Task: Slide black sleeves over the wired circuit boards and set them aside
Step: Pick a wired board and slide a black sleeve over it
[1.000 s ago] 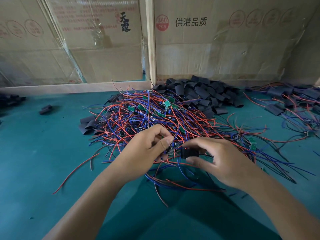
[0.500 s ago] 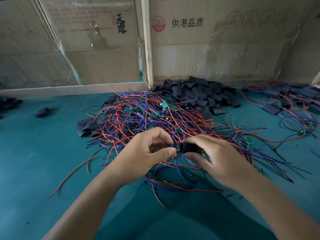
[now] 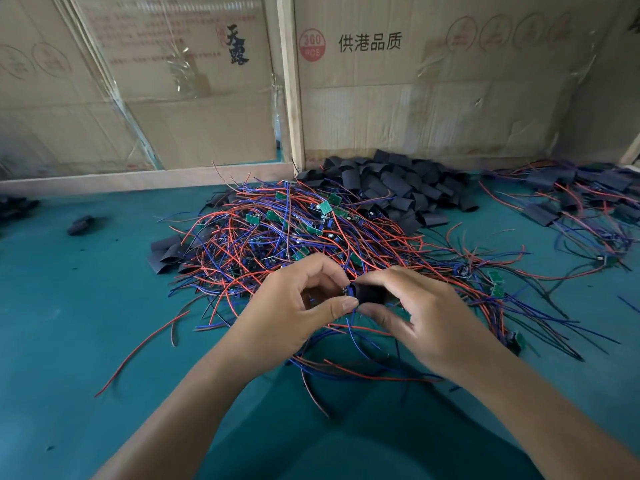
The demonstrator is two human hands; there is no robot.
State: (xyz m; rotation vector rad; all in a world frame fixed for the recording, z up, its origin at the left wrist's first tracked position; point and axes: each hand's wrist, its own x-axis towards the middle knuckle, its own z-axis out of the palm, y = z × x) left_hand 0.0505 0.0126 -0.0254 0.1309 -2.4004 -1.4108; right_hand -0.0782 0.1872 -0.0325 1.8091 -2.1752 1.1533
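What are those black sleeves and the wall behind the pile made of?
The black sleeves look like thin matte plastic or rubber tubing, perhaps heat-shrink: they lie flattened, creased and dull, without shine. The wall looks like brown corrugated cardboard from flattened boxes, with printed red stamps, black characters and fold lines, partly covered with clear glossy tape or film.

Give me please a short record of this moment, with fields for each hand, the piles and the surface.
left hand: pinches a wired circuit board at the sleeve mouth
right hand: holds a black sleeve
centre pile: red and blue wired boards
rear pile: empty black sleeves
far right: sleeved boards
surface: green mat
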